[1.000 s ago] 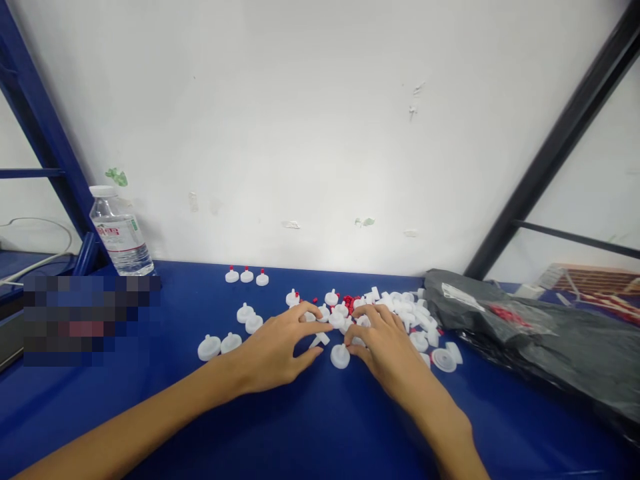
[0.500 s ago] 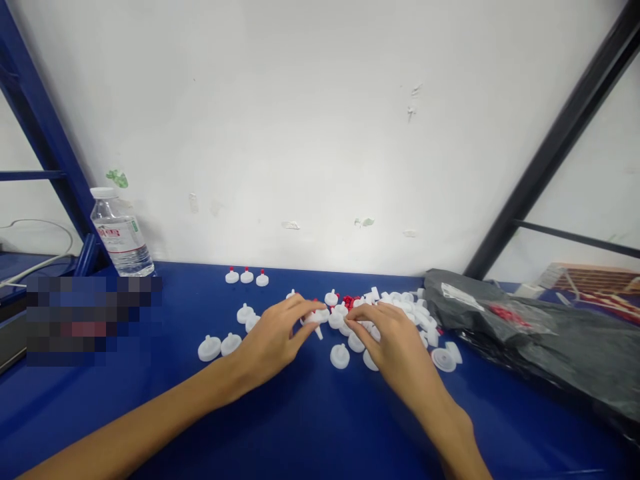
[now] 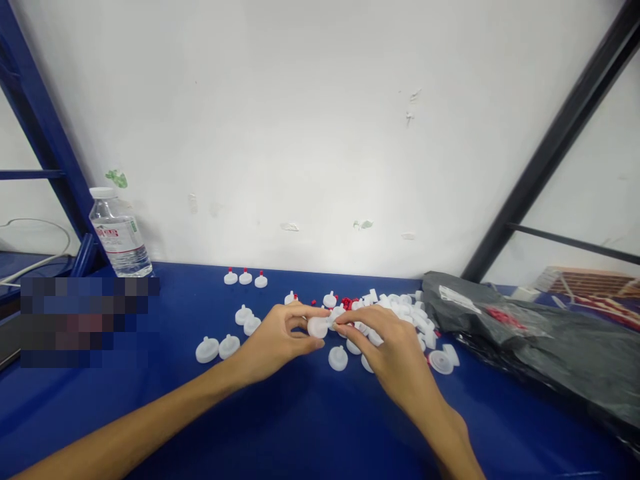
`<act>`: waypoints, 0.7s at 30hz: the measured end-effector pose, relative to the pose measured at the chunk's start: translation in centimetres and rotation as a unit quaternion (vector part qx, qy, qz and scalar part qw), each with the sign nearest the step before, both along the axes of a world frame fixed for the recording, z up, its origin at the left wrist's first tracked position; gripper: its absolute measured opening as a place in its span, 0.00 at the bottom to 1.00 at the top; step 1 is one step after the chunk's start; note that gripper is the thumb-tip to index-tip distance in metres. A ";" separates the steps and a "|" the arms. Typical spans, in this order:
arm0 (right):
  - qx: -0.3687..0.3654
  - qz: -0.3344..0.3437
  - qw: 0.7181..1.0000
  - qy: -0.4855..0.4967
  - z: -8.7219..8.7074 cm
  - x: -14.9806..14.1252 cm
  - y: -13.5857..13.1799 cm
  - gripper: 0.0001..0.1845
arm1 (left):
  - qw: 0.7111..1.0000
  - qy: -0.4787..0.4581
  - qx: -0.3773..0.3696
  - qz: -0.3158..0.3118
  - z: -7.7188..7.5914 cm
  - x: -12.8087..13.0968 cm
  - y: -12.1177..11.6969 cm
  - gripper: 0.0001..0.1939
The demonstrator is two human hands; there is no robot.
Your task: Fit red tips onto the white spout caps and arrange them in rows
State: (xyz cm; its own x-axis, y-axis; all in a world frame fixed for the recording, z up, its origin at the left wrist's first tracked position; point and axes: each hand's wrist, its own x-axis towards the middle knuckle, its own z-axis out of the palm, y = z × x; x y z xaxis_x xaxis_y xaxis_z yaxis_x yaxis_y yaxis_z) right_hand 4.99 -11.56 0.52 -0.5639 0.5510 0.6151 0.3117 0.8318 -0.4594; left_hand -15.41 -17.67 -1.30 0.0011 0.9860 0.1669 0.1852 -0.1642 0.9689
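My left hand [image 3: 277, 340] pinches a small white round plastic cap [image 3: 317, 327] between thumb and fingers, just above the blue table [image 3: 300, 427]. My right hand [image 3: 393, 347] meets it from the right, fingertips pinched against the same cap; what lies under those fingertips is too small to make out. A pile of white caps [image 3: 405, 317] and small red plugs [image 3: 349, 303] lies right behind both hands. One loose white cap [image 3: 338, 358] sits on the table between my wrists.
Three white caps with red tips [image 3: 245, 277] stand in a row near the wall. More finished caps [image 3: 219, 347] lie at the left. A water bottle [image 3: 119, 233] stands at the back left. A black plastic bag [image 3: 525, 340] covers the right side.
Both hands have lifted off the pile and come together. My left hand now holds up a white cap, and my right fingertips have closed against it.
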 end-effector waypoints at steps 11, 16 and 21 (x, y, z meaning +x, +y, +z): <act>0.009 0.003 1.000 0.004 -0.3 0.2 0.4 0.06 | 0.999 0.051 0.015 0.000 -0.3 0.4 -0.2 0.21; -0.014 0.018 1.000 0.012 0.0 0.2 0.2 0.07 | 1.000 0.019 0.009 -0.021 -0.2 0.7 -0.5 0.23; -0.085 0.019 0.995 0.044 0.3 0.4 -0.1 0.06 | 1.000 -0.025 0.014 -0.010 -0.1 0.9 -0.8 0.25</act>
